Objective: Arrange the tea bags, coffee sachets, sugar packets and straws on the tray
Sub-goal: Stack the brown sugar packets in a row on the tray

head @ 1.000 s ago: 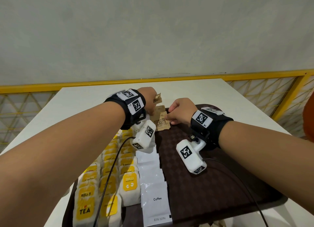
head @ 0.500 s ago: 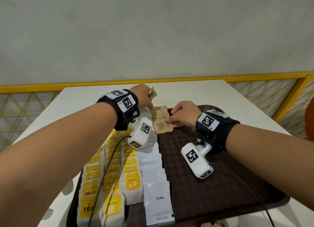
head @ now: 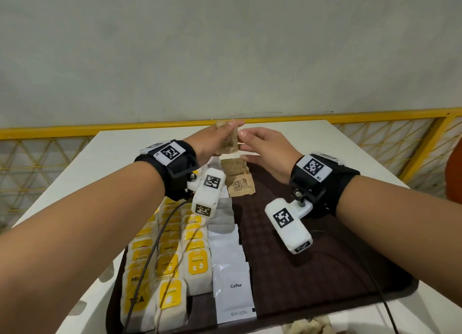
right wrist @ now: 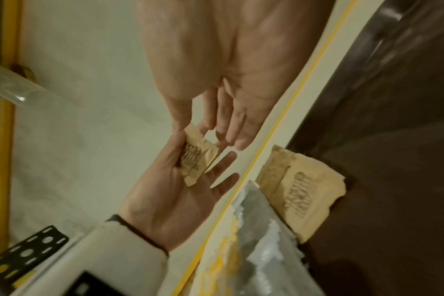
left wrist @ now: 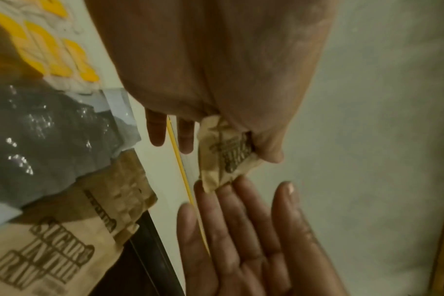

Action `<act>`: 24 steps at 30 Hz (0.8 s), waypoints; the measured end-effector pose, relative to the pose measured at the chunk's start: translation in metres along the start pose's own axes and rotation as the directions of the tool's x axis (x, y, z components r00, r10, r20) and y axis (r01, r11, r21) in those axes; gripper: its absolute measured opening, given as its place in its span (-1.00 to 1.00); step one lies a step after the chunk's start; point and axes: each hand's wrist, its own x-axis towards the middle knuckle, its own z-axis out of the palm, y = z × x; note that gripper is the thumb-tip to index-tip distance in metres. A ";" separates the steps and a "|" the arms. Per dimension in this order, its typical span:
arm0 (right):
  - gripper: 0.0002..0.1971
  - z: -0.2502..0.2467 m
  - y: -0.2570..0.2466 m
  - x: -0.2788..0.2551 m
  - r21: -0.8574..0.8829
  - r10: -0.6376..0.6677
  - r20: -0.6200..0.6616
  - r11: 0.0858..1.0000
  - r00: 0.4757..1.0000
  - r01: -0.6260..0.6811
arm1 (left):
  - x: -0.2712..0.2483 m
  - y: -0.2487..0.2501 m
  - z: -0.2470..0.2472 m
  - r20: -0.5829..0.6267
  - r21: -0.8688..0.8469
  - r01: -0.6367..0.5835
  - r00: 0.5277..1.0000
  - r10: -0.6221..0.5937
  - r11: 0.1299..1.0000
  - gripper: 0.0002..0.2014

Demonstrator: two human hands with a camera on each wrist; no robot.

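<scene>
The left hand [head: 215, 143], now lifted off the tray [head: 325, 271], pinches a small bunch of sugar packets [head: 228, 142] while the right hand [head: 265, 151], fingers loose and empty, reaches for one to extend the row of sugar [head: 237, 181]

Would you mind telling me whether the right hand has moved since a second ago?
Yes. The right hand has lifted off the sugar packets on the tray and now reaches, fingers open, toward the packet in the left hand.
</scene>
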 end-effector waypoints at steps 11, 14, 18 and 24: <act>-0.98 0.007 -0.022 -0.019 0.229 0.046 0.182 0.969 0.982 -0.088 | -0.014 0.008 -0.005 0.095 -0.101 -0.049 0.994 0.059 0.994 -0.58; -0.94 0.009 -0.023 -0.020 0.163 -0.006 0.144 0.986 0.990 -0.018 | -0.017 0.012 -0.002 0.091 0.000 -0.076 0.993 0.076 0.997 -0.56; -0.98 0.004 -0.025 -0.018 0.153 0.022 0.053 0.988 0.998 -0.030 | -0.021 0.018 -0.006 -0.083 0.013 -0.149 0.985 0.150 0.989 -0.81; -0.96 -0.006 -0.021 -0.024 0.211 0.037 0.027 0.977 0.999 -0.042 | -0.025 0.022 -0.016 -0.081 0.080 -0.064 0.994 0.071 0.995 -0.89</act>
